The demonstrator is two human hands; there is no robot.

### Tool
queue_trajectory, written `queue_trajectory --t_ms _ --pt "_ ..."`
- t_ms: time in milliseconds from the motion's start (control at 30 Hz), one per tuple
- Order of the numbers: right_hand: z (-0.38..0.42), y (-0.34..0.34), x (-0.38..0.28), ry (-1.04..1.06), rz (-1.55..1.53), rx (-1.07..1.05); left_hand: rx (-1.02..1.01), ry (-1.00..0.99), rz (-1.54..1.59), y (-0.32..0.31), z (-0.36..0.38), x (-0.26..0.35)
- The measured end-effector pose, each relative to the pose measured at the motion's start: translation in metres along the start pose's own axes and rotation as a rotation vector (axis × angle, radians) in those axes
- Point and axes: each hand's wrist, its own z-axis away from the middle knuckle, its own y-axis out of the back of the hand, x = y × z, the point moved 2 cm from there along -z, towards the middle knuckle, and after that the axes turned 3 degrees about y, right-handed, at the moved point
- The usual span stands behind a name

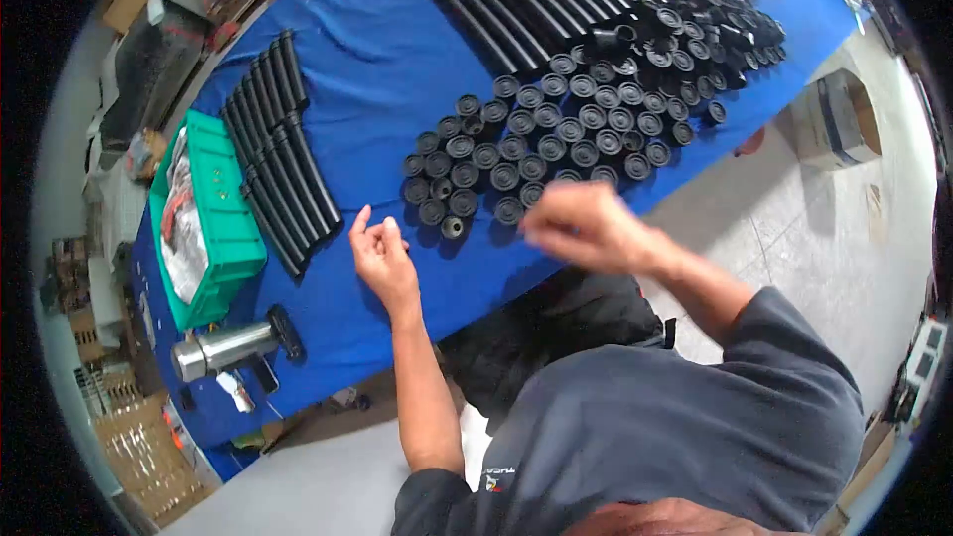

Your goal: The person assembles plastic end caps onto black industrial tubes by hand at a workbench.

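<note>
Round black ringed caps (504,176) stand grouped on a blue cloth, several of them close to my hands. My left hand (382,263) hovers over the cloth just left of the group, thumb and fingers apart, with nothing visible in it. Over the near edge of the caps is my right hand (584,226), smeared by motion. Its fingers look curled downward, and whether they hold anything is hidden. A small cap with a lighter centre (453,227) sits at the near edge of the group, between both hands.
Long black tubes (506,0) lie in rows at the back, and more black tubes (288,184) lie at left. Beside these stand a green crate (233,228) and a steel flask (223,349). A cardboard box (834,119) rests on the floor at right.
</note>
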Motion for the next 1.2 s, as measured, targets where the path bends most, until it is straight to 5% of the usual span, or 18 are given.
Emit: queue_trajectory --t_ms 67,167,367,600,733,767,1000,1133,1200 --pt "-0.019 0.045 0.009 0.068 0.455 0.244 0.006 -0.006 0.006 0.0 0.0 -0.001" --pt "-0.051 0.113 0.054 0.186 0.936 0.283 0.011 0.012 0.012 0.001 -0.002 -0.004" --pt "-0.067 0.156 0.095 -0.001 1.409 -0.073 0.017 0.026 -0.001 0.002 -0.001 -0.006" --pt "-0.065 0.165 0.104 -0.115 1.297 -0.211 0.029 0.038 0.023 -0.001 0.0 -0.004" --pt "-0.06 0.177 0.117 0.176 1.25 -0.154 0.029 -0.03 -0.039 0.001 -0.003 -0.005" --pt "-0.065 0.184 0.126 0.011 1.261 -0.231 0.034 -0.041 -0.017 0.001 -0.002 -0.002" --pt "-0.073 0.177 0.088 0.087 1.068 0.076 0.116 -0.046 0.062 0.008 -0.008 -0.015" --pt "-0.07 0.108 0.006 0.048 0.69 0.185 0.12 -0.045 0.156 0.005 -0.006 -0.012" --pt "-0.058 0.048 -0.019 0.132 0.632 -0.026 0.109 0.027 0.202 0.006 -0.006 -0.009"
